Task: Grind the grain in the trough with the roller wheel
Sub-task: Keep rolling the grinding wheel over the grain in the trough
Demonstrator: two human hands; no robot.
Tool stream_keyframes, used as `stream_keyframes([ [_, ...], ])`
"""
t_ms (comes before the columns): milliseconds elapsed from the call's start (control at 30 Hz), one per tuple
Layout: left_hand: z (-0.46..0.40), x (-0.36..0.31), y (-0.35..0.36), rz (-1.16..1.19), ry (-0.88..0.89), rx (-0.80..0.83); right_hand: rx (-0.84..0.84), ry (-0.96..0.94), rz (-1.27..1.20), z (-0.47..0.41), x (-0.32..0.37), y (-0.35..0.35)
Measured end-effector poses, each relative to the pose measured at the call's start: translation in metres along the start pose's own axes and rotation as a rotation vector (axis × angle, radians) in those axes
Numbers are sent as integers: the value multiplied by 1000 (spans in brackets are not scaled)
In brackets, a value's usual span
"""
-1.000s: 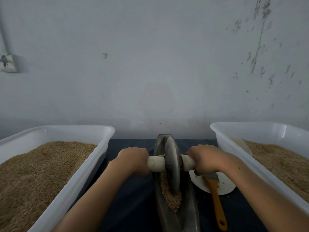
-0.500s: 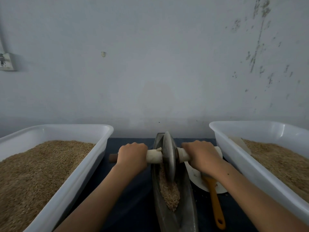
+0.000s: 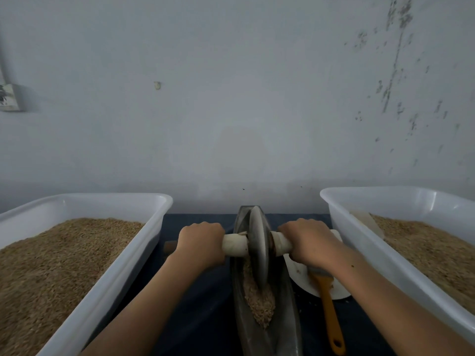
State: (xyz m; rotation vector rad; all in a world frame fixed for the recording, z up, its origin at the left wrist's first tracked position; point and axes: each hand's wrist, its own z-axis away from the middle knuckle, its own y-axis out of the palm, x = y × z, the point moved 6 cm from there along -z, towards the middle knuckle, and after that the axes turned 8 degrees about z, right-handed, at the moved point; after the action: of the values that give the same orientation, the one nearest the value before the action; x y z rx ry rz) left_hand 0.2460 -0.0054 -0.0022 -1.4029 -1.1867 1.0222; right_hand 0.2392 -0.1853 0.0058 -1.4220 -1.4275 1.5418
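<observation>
A narrow dark metal trough (image 3: 288,322) runs away from me on the dark blue table. A grey roller wheel (image 3: 258,246) stands upright in its far half. Crushed tan grain (image 3: 259,301) lies in the trough just in front of the wheel. A pale wrapped axle handle (image 3: 235,246) passes through the wheel. My left hand (image 3: 200,242) grips the handle on the left side, and my right hand (image 3: 307,240) grips it on the right, fingers curled over the top.
A white tub (image 3: 120,268) of grain stands on the left and another white tub (image 3: 359,242) on the right. A white plate (image 3: 299,276) with an orange-handled brush (image 3: 330,312) lies right of the trough. A grey wall is close behind.
Both hands have pushed the wheel away from me along the trough, toward the far end. More grain shows in front of the wheel.
</observation>
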Motion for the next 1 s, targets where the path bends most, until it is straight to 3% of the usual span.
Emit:
stream_keyframes([
  [133,1,-3,-4,-4,12,-174,-168,53,-16,-1,-1,0],
  [233,1,-2,-3,-7,23,-149,-168,53,-11,1,0,-1],
  [500,3,0,6,58,41,235,271,-61,-64,10,-1,2],
  [600,4,2,9,71,33,301,313,-68,-60,13,1,2],
  [867,-1,-1,-3,11,5,-78,-86,59,-16,3,2,-4],
  [1000,0,-2,-3,-7,11,-110,-97,54,-31,4,2,-5],
])
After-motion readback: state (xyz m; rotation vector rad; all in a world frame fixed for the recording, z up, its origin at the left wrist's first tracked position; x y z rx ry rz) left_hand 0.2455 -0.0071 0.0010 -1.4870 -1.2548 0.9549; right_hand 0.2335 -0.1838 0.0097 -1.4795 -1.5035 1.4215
